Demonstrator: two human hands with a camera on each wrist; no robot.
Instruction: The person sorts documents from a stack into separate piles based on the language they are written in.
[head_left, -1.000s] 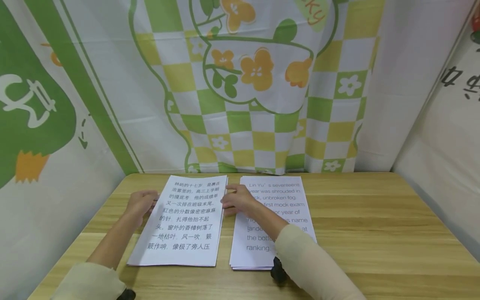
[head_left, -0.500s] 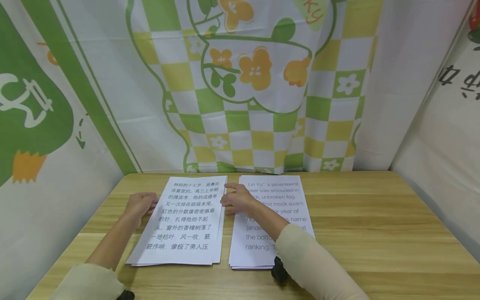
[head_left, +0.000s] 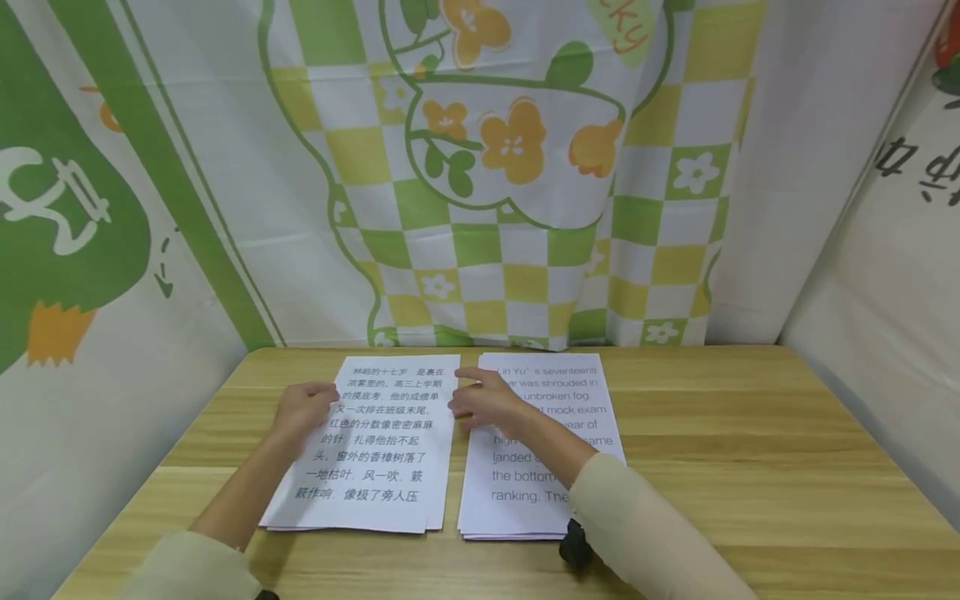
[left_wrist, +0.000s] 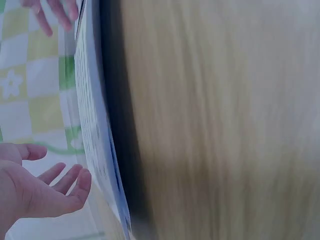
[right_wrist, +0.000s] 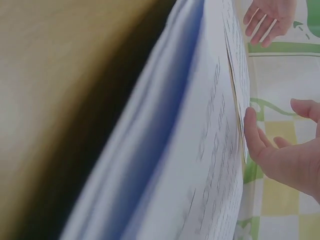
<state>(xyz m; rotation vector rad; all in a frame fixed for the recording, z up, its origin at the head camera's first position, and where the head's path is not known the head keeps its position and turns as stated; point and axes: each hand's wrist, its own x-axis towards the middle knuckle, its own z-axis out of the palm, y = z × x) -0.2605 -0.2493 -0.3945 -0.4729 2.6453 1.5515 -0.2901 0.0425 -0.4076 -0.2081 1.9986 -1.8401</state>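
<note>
Two paper stacks lie side by side on the wooden table. The left stack (head_left: 382, 446) is printed in Chinese, and a lower sheet peeks out at its bottom right corner. English print covers the right stack (head_left: 517, 512). My left hand (head_left: 306, 410) hovers at the left stack's left edge, fingers loosely bent and holding nothing; the left wrist view shows this hand (left_wrist: 45, 192) just above the page. Over the right stack reaches my right hand (head_left: 487, 402), its fingertips by the left stack's right edge. In the right wrist view the hand (right_wrist: 290, 155) has spread fingers; contact with the paper is unclear.
The wooden table (head_left: 735, 450) extends well to the right of both stacks. Behind it hangs a curtain (head_left: 502, 275) with green and yellow checks. Printed cloth walls stand at left (head_left: 202, 350) and right (head_left: 877, 292).
The left stack's top has slid slightly left, baring a lower sheet at its bottom right corner. My left hand has since moved right, over that stack's left edge. The right hand has barely shifted.
</note>
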